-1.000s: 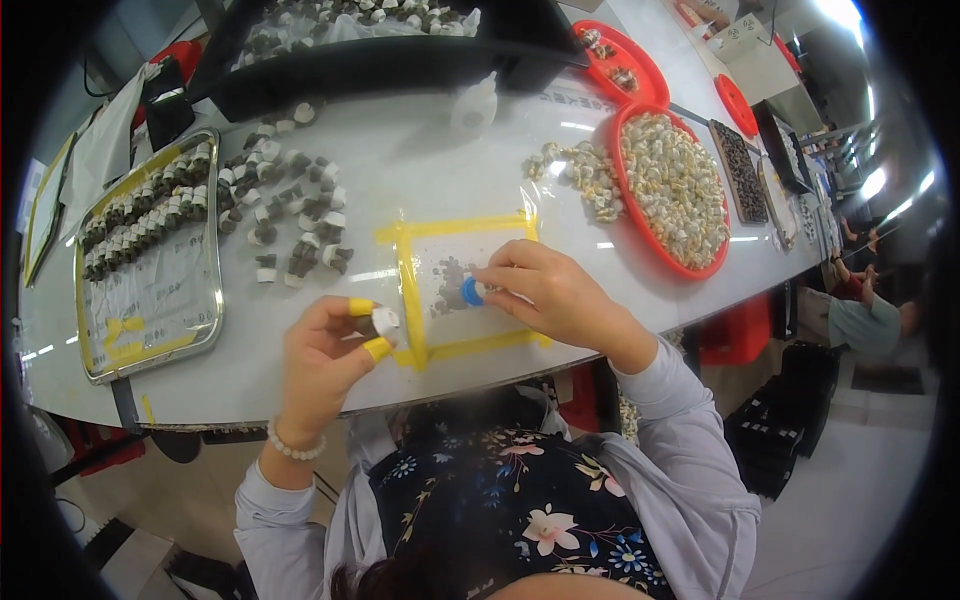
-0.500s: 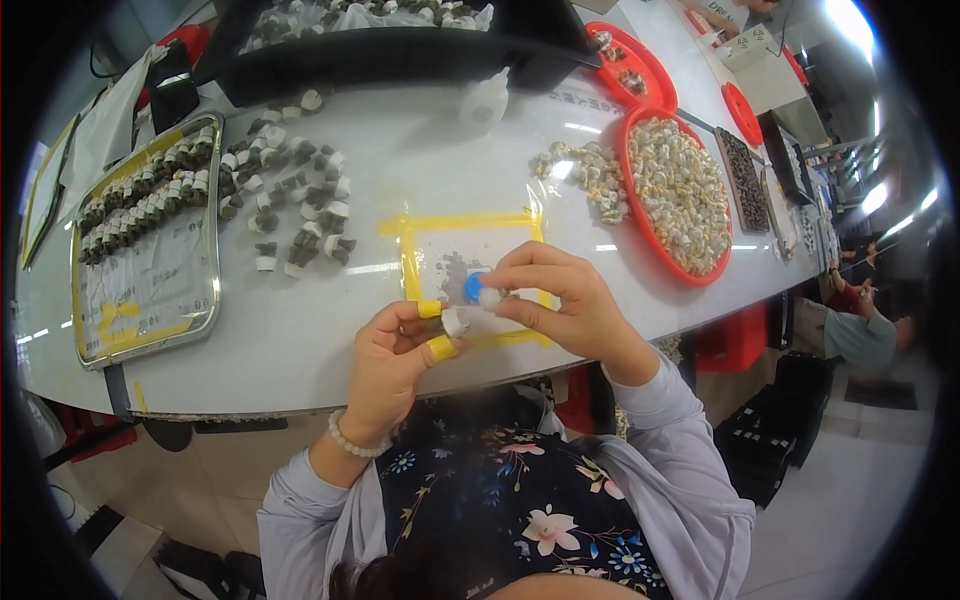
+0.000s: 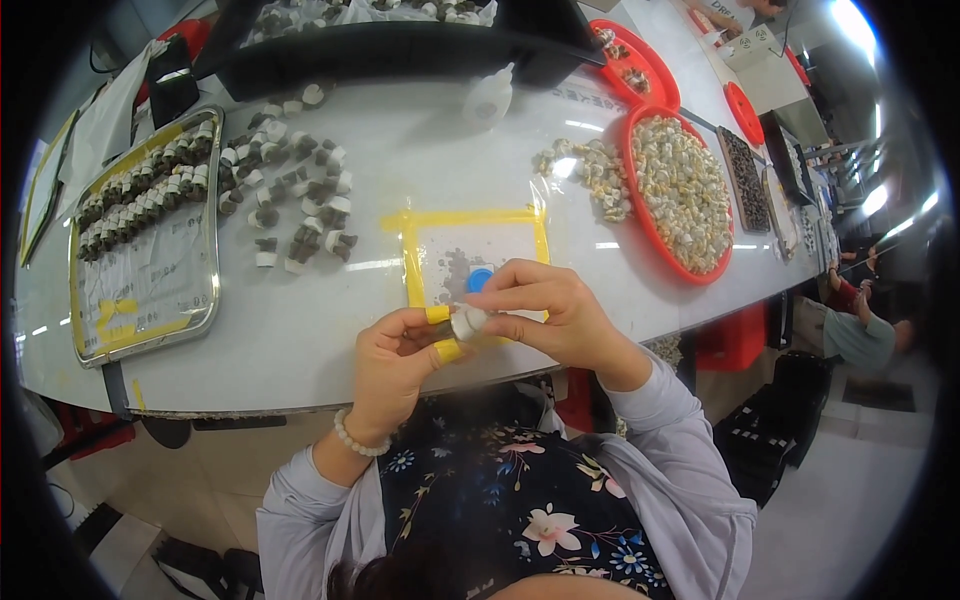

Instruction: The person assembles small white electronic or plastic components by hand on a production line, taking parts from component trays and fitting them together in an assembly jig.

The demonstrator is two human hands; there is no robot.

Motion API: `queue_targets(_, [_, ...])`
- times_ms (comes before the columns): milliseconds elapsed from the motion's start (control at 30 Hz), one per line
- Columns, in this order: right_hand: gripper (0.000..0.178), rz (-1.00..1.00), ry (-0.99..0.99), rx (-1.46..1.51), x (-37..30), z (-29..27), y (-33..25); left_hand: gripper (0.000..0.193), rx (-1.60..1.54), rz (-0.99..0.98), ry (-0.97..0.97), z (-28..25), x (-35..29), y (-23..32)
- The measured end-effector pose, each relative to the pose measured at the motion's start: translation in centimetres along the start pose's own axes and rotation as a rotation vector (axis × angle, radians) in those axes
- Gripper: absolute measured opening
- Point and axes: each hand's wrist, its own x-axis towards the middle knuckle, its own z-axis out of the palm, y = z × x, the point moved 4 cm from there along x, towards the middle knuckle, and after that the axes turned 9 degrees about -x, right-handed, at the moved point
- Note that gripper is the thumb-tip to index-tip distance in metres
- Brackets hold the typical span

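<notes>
My left hand [image 3: 388,362], with yellow tape on its thumb and a fingertip, pinches a small dark part with a white collar [image 3: 463,324]. My right hand [image 3: 570,312] is closed in a pinch on a small whitish piece [image 3: 478,314], which touches the collared part's white end. The fingers partly hide both pieces. Just beyond the right fingertips sits a round blue cap or shallow dish [image 3: 480,280]. It rests on a work patch bordered by yellow tape [image 3: 470,217], beside grey smudges.
Left, a metal tray [image 3: 215,290] carries rows of collared parts; loose ones [image 3: 300,200] lie beside it. Right, a red oval tray [image 3: 640,215] holds many cream-coloured pieces, some spilled [image 3: 600,180]. A white squeeze bottle [image 3: 489,97] and a black bin [image 3: 400,65] stand at the back.
My right hand has moved left and slightly down, away from the blue cap, bringing its whitish piece against the collared part. My left hand has shifted slightly right.
</notes>
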Motion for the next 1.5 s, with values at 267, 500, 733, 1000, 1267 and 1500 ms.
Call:
queue_targets(267, [0.027,0.035,0.043,0.076,-0.7,0.9,0.8,0.025,0.062,0.008,-0.004,-0.5,-0.4,-0.5])
queue_targets(500, [0.021,-0.009,0.016,-0.173,1.4,-3.3,2.4,0.027,0.044,-0.073,-0.012,-0.1,0.1,0.8])
queue_targets(733, [0.025,0.267,0.439,-0.812,5.2,-9.2,8.6,0.031,0.449,0.560,0.315,-7.5,-2.0,12.9])
queue_targets(1000, [0.015,-0.061,0.374,-0.761,5.0,-6.7,6.3,0.026,1.219,0.949,0.911,-22.0,-7.3,33.7])
queue_targets(1267, [0.022,-0.068,0.281,-0.772,0.1,-4.1,3.7,0.021,1.725,0.777,1.133,-28.6,-3.0,38.5])
queue_targets(1500, [0.031,-0.108,0.322,-0.795,-1.8,-2.4,3.9,0.033,1.834,0.629,1.039,-34.6,-1.7,40.1])
